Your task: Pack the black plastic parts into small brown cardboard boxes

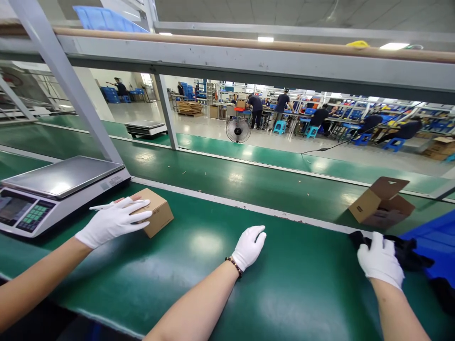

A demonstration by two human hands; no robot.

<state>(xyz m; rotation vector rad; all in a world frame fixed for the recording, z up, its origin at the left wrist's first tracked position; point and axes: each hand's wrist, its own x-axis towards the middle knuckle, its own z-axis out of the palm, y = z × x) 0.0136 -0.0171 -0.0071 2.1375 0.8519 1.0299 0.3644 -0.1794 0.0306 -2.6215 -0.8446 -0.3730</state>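
Note:
My left hand (249,246), in a white glove with a beaded bracelet at the wrist, is over the green work surface (284,293). Its fingers are loosely curled in, and nothing shows in them. At the right, my right hand (381,261), also gloved in white, is closed on a black cloth-like item (408,251); its fingertips are partly lost against the dark material. An open brown carton (368,208) lies tilted beyond my right hand, its flap raised.
From the left, another person's gloved hand (119,220) touches a small closed brown box (156,215). Beside it is a weighing scale (64,175). A blue bin (433,241) stands at the right edge. A metal frame (249,57) crosses above; people work in the background.

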